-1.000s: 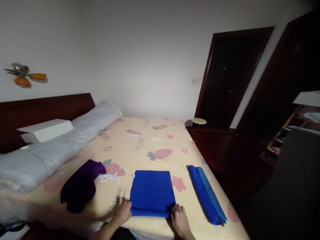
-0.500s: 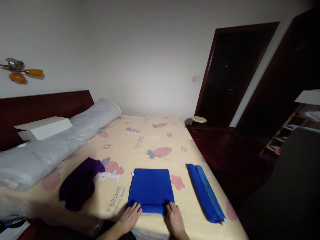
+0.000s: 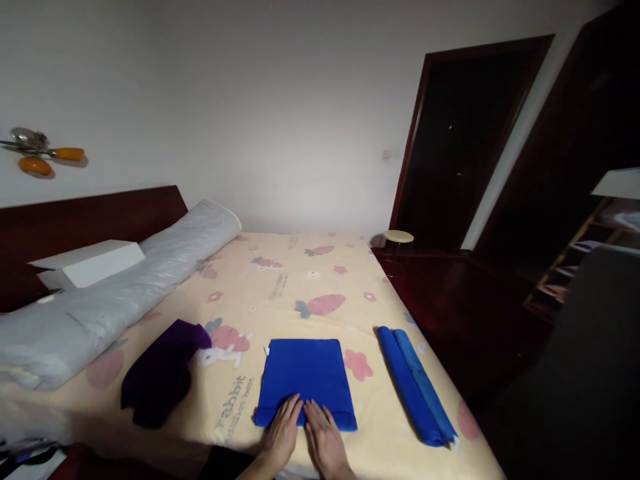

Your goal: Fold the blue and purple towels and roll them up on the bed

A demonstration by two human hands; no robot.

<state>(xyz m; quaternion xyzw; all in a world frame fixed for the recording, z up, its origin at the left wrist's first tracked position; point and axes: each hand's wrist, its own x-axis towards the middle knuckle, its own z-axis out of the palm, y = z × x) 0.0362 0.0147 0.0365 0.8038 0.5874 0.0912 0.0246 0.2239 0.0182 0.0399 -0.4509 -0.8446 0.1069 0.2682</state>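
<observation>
A blue towel-like cloth (image 3: 307, 370) lies flat on the bed with a narrow strip turned over along its near edge and a small white tag at its far left corner. My left hand (image 3: 284, 432) rests on the folded strip near its middle, fingers stretched out. Close beside it, my right hand (image 3: 323, 430) also lies on the strip, its fingers extended and flat. Two blue rolls of cloth (image 3: 417, 387) lie side by side to the right. On the left is a crumpled dark purple cloth (image 3: 163, 373).
The bed (image 3: 280, 307) has a cream sheet with carrots and rabbits. A grey rolled mattress (image 3: 135, 280) and a white box (image 3: 95, 263) are along the headboard (image 3: 100, 210). Beyond the bed's right edge stand a round stool (image 3: 399, 237) and a shelf rack (image 3: 585, 247).
Both hands have slid inward from the near corners of the blue cloth to its middle and now lie close together. The near strip looks flatter.
</observation>
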